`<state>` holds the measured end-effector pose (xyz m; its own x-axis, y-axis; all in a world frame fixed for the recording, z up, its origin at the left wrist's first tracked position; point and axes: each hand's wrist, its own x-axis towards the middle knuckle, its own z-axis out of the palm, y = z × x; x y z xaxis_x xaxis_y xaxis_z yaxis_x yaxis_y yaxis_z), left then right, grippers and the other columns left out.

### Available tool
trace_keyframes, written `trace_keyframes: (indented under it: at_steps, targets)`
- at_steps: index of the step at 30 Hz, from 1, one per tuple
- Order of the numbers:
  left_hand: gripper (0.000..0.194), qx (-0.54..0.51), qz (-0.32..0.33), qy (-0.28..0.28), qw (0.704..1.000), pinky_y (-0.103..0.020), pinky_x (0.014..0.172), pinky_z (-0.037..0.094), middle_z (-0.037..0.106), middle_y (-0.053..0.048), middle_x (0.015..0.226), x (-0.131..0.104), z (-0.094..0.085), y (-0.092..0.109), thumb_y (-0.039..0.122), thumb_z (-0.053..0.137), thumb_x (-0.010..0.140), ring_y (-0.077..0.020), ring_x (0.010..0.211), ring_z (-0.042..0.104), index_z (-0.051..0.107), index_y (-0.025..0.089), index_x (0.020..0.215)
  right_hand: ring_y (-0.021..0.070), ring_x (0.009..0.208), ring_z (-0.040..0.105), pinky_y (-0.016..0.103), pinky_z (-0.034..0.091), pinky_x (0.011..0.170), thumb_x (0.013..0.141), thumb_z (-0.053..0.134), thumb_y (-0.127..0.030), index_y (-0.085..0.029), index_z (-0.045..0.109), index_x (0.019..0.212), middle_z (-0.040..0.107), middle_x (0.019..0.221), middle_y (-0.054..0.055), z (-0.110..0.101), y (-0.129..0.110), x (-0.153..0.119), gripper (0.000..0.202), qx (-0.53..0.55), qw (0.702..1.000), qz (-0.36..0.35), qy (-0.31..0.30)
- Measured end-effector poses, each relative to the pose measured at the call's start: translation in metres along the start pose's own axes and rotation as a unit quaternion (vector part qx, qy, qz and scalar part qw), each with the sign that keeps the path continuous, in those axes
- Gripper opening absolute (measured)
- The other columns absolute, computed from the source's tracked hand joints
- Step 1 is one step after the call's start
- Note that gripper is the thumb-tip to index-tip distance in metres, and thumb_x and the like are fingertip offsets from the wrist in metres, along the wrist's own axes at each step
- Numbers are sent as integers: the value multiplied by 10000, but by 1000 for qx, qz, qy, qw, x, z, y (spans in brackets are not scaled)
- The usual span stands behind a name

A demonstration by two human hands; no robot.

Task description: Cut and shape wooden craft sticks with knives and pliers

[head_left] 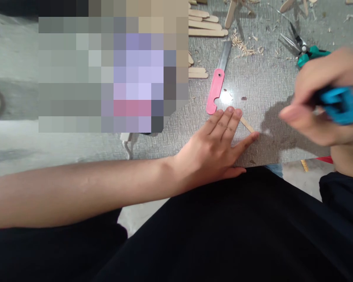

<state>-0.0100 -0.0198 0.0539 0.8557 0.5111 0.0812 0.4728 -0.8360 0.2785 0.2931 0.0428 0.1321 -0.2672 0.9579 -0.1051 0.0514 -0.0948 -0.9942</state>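
My left hand [219, 143] lies flat near the table's front edge, fingers stretched out. A small piece of wooden craft stick [247, 125] shows between its fingers; the rest is hidden beneath the hand. Just beyond the fingertips lies a pink folding knife [216, 88] with its blade unfolded. My right hand [314, 105] is raised above the table on the right, blurred by motion. Its fingers are wrapped round a blue tool [342, 105] with a dark part, too smeared to identify. Behind that hand, green-handled pliers [304, 49] rest with their jaws apart.
Several craft sticks [207, 29] lie at the back left of the grey table [264, 86]. Wood shavings [242, 45] are scattered near the knife blade. A white cable [126, 147] hangs over at the left. A pixelated area covers the upper left.
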Motion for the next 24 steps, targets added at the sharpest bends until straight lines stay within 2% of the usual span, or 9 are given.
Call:
trace_keyframes:
  at_steps: [1,2,4,5,7,15,17,20,24]
  targets:
    - [1037,1,-3,-4,1000,-719,1421,487,466,-291,1918,0,0,0,672,870,1039,-548,1765,505,469,228,1886,191,712,494,411,344,683,819,1065,-346,-311,807,845,658,752,-7,3,7,2,262,-161,978,-99,-88]
    - [1036,5,-6,-9,1000,-721,1417,494,475,-291,1913,1,-1,0,677,874,1035,-545,1763,509,474,232,1882,196,695,492,416,296,671,941,946,-455,-299,801,896,681,773,8,7,13,4,218,-301,926,-178,-142]
    - [1025,15,-9,-20,1000,-723,1410,505,494,-290,1902,2,-2,1,699,869,1033,-541,1761,515,496,234,1866,235,738,568,419,264,679,1108,678,-471,-240,795,1021,766,898,76,18,23,8,274,-502,808,-209,-226]
    - [1016,19,-9,-25,999,-720,1411,507,501,-289,1898,2,-3,1,708,863,1034,-539,1762,515,508,230,1857,249,762,600,418,258,684,1135,607,-429,-209,789,1058,793,959,107,22,25,8,296,-557,769,-193,-248]
    - [1004,22,-9,-32,999,-713,1421,498,500,-293,1898,4,-4,1,713,857,1038,-539,1765,508,526,215,1844,259,804,637,414,256,694,1152,564,-369,-169,791,1108,815,1037,139,28,26,9,305,-603,733,-155,-274]
    - [988,12,-16,-67,998,-714,1444,466,452,-284,1922,8,-7,2,745,788,1081,-531,1787,469,491,226,1868,219,790,592,410,258,706,1225,456,-274,-160,787,1237,744,953,79,37,25,10,350,-653,672,-171,-304]
    - [968,1,-21,-69,997,-719,1445,461,444,-273,1931,8,-8,2,723,792,1086,-524,1797,457,492,238,1869,219,806,618,411,273,710,1221,455,-261,-154,789,1243,767,971,85,38,28,11,351,-659,669,-168,-300]
    - [982,8,-18,-72,997,-725,1428,476,463,-272,1924,8,-8,2,728,799,1079,-529,1793,465,479,256,1880,230,849,680,408,317,713,1210,465,-294,-172,785,1210,813,1041,96,34,32,11,342,-639,703,-177,-257]
    - [1027,15,-23,-53,998,-680,1435,470,445,-245,1945,4,-6,2,721,826,1058,-521,1802,457,439,290,1906,209,806,662,396,400,731,1209,534,-400,-238,726,1052,762,946,54,25,30,8,296,-555,787,-234,-135]
